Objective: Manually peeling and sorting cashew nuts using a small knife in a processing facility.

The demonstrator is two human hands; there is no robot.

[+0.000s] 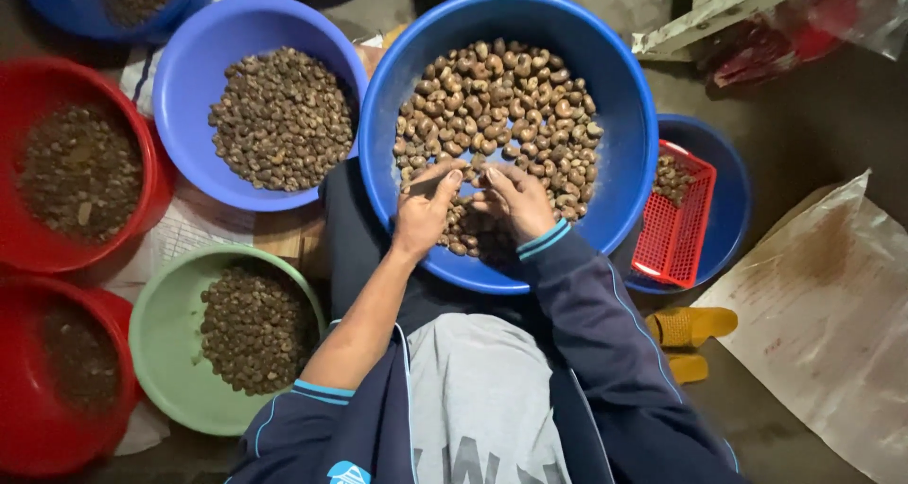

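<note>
- Resting on your lap, the big blue basin (619, 115) held a heap of brown nuts (501, 106) that filled its far half and spilled toward the near rim.
- Your left hand (424, 215) sat inside the basin at its near side, fingers curled shut around a small flat blade (427, 185), thumb on top, the sleeve pushed up to the elbow.
- Your right hand (520, 200) lay just beside the left one, fingertips bent inward and pinching a single nut; the nut itself was too hidden between the fingers to make out clearly.
- Both of your hands met over the near edge of the heap, with loose nuts lying directly under and just beyond the knuckles.
- To your left, a lighter blue bowl (189, 68) carried a mound of smaller, darker pieces, and a green bowl (156, 342) below it held more of the same.
- Two red bowls (19, 87) stood at the far left, each with dark contents.
- To your right, a red mesh basket (673, 229) leaned inside another blue bowl (733, 191), with a few nuts in it.
- A yellow slipper (690, 325) lay on the floor (804, 115) near your right elbow, beside a sheet of pale plastic (832, 314).
</note>
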